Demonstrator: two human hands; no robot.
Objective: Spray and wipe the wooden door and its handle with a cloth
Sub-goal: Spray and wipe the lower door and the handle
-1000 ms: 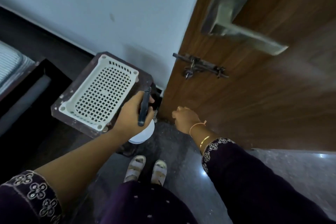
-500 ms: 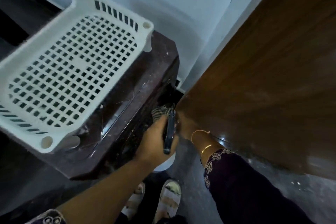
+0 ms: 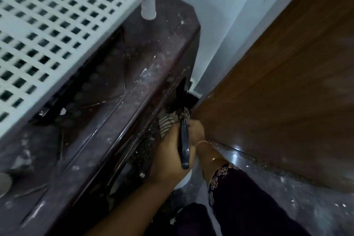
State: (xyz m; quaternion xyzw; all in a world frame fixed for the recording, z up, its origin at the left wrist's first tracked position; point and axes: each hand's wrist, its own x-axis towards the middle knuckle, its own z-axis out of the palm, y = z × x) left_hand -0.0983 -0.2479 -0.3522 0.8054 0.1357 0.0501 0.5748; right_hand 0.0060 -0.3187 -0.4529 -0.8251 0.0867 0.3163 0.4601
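Note:
The wooden door point(image 3: 287, 82) fills the right side, seen near its bottom corner; its handle is out of view. My left hand point(image 3: 168, 155) grips a spray bottle by its dark trigger head point(image 3: 184, 147), and the white body point(image 3: 184, 179) shows below the hand. My right hand point(image 3: 197, 130) sits low beside the door's bottom edge, mostly hidden behind the sprayer. It holds a striped cloth point(image 3: 168, 122), bunched near the door's corner.
A dusty dark brown stool or table point(image 3: 107, 113) stands close on the left with a white perforated basket point(image 3: 47, 30) on it. A pale wall point(image 3: 220, 15) runs between it and the door. Glossy speckled floor point(image 3: 287, 197) lies lower right.
My view has dropped much lower and closer; the door handle and latch left the frame. Both hands moved down to the door's bottom corner, and the striped cloth now shows.

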